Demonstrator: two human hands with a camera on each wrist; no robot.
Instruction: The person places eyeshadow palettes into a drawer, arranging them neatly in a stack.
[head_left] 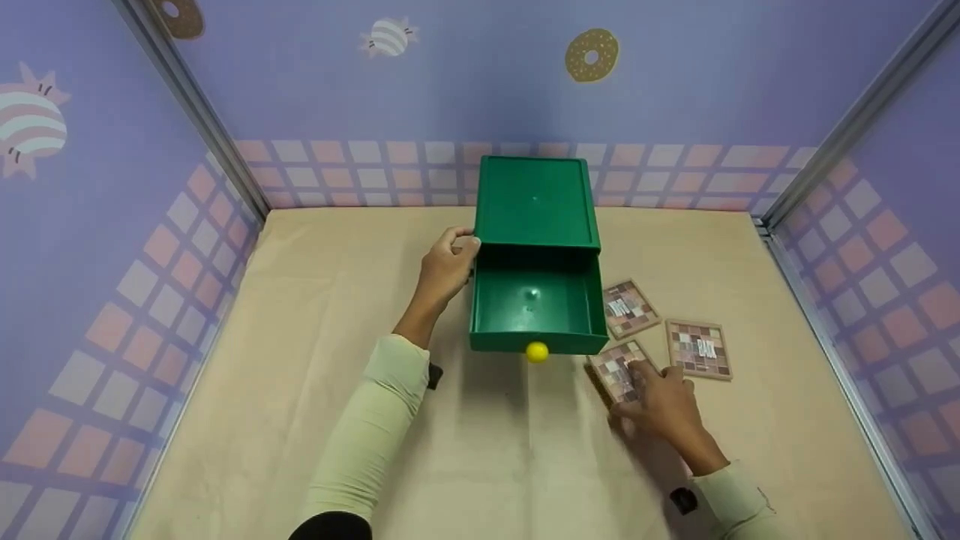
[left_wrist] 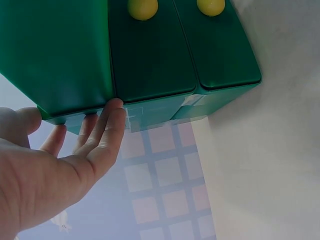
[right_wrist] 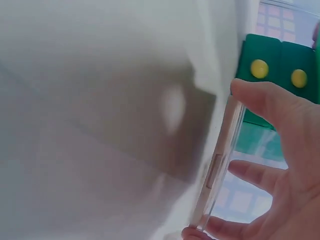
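Observation:
A green drawer cabinet (head_left: 535,202) stands in the middle of the table, its top drawer (head_left: 536,304) pulled out, with a round yellow knob (head_left: 536,352) on the front. The drawer's inside is bare. My left hand (head_left: 448,266) rests against the cabinet's left side, fingertips (left_wrist: 112,115) on the side wall and thumb by the upper edge. My right hand (head_left: 664,405) grips a flat square case (head_left: 619,373) by its edges, tilted and raised over the table. The case has a brown-and-pink checkered face, and a clear rim shows in the right wrist view.
Two matching square cases lie right of the cabinet: one case (head_left: 630,307) close to the drawer, another case (head_left: 699,349) farther right. Two lower drawers with yellow knobs (left_wrist: 143,7) show in the left wrist view. Patterned walls (head_left: 420,97) enclose the table (head_left: 322,315).

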